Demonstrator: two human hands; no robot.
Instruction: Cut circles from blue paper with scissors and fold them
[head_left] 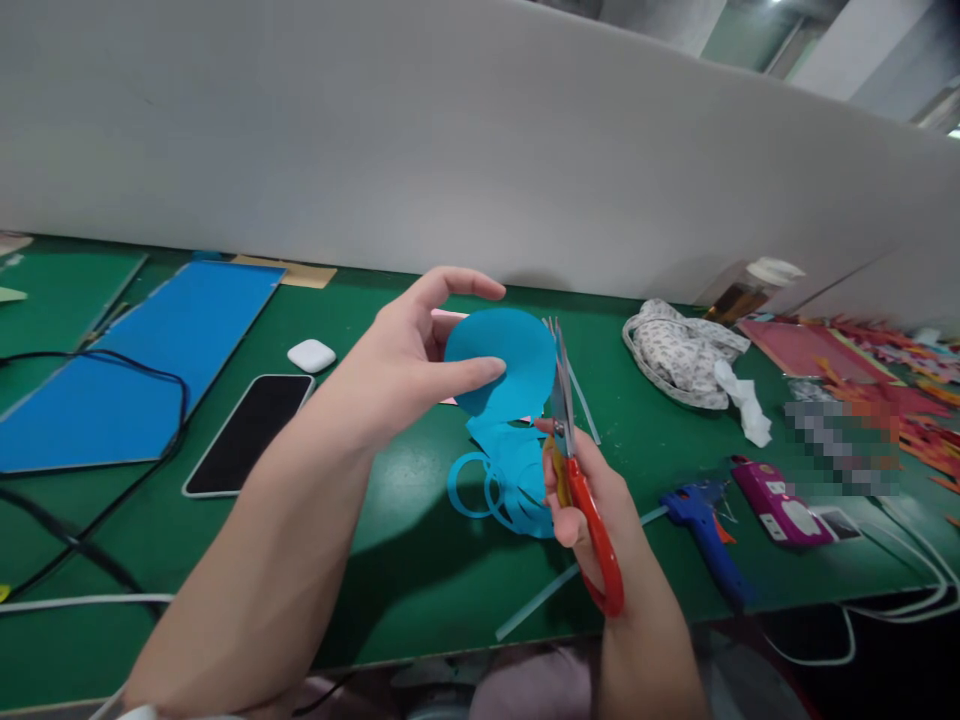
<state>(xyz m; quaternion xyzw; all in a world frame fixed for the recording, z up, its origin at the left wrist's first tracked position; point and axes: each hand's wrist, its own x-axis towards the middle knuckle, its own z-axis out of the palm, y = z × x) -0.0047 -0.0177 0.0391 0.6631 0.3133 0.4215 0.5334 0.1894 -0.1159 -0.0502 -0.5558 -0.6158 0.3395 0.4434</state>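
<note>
Between the thumb and fingers of my left hand (435, 350) is a blue paper disc (517, 345), held above the table. My right hand (592, 490) grips a pair of scissors (566, 420) with red and yellow handles, blades pointing up and away from me. The blades lie along the right edge of the disc; whether they are biting into the paper I cannot tell. Below the disc, curled blue paper offcuts (517, 490) lie on the table, some shaped like rings. Bits of pink paper (448, 318) show behind the disc and my left fingers.
On the green table (420, 600), a phone (251, 435), a white case (311, 355), a blue sheet (142, 360) and black cables lie left. To the right are a patterned cloth (671, 350), a blue glue gun (705, 535), a purple pack (780, 505) and a bottle (754, 290).
</note>
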